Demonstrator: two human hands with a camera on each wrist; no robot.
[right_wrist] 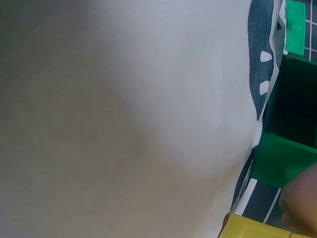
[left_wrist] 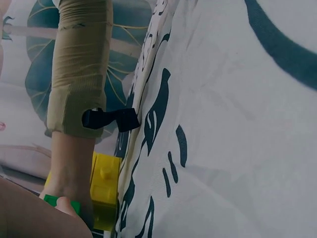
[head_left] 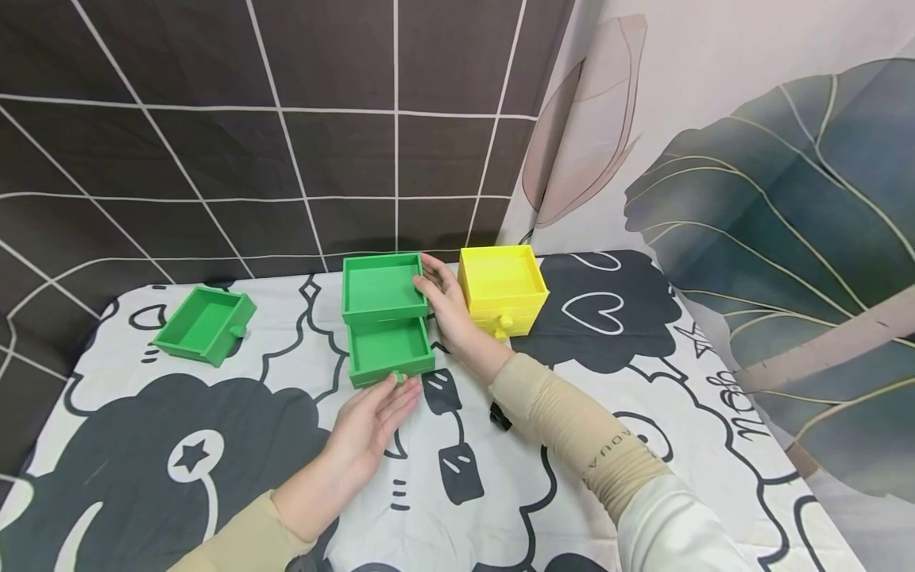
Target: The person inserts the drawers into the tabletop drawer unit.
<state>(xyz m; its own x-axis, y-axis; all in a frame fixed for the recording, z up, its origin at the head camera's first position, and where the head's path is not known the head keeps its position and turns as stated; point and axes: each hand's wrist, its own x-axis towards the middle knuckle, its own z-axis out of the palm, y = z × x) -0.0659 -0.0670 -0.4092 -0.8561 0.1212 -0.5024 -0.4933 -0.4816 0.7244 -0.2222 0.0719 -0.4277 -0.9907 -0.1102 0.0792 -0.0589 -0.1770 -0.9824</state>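
A green two-tier drawer box [head_left: 381,287] stands mid-table, its lower drawer [head_left: 389,348] pulled out toward me. My left hand [head_left: 372,421] reaches up from below, and its thumb and fingertips pinch the drawer's small knob [head_left: 399,378]. My right hand [head_left: 443,300] lies with straight fingers against the box's right wall, touching the top rim. A yellow drawer box [head_left: 500,287] with a knob [head_left: 505,322] sits just right of that hand. The right wrist view shows the green box [right_wrist: 285,158] and the yellow box [right_wrist: 257,229]. In the left wrist view are the yellow box [left_wrist: 104,191] and the right sleeve [left_wrist: 81,74].
A loose green drawer [head_left: 203,322] lies at the table's back left, also seen as the green drawer [right_wrist: 297,29]. The patterned cloth [head_left: 214,461] covers the table. A dark tiled wall rises behind and a leaf-print curtain [head_left: 786,222] hangs on the right. A black strap [left_wrist: 111,119] circles the right wrist.
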